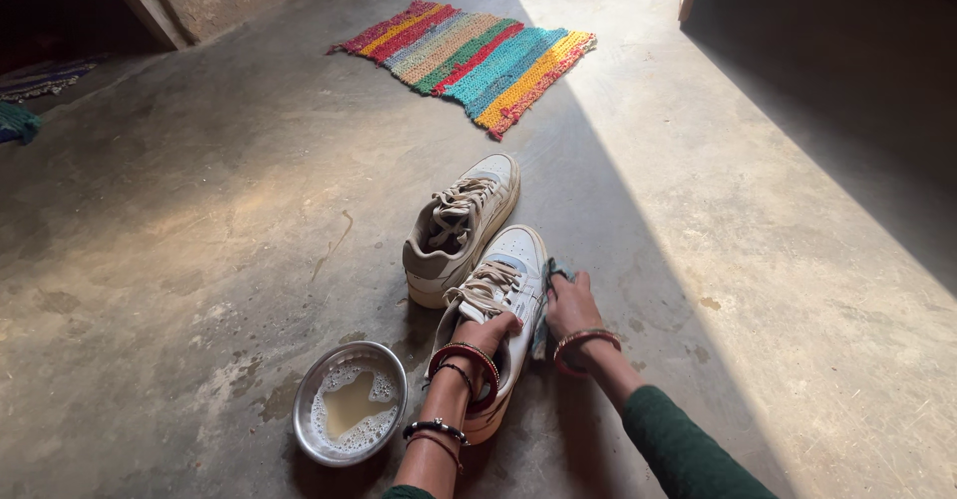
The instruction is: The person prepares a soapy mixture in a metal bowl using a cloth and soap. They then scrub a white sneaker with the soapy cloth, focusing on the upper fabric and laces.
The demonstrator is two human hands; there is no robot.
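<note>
Two white lace-up sneakers stand side by side on the concrete floor. My left hand [485,334] grips the opening of the nearer sneaker [510,278], fingers tucked inside by the tongue. My right hand [570,305] presses a small bluish cloth [551,272] against that sneaker's right side. The farther sneaker [464,222] sits untouched just beyond, toe pointing away. Both wrists wear red bangles, and my right arm has a dark green sleeve.
A round steel bowl [308,429] of soapy, cloudy water sits on the floor left of my left arm, with wet patches around it. A striped multicoloured mat [469,55] lies farther ahead. A wall base and dark doorway are at upper left.
</note>
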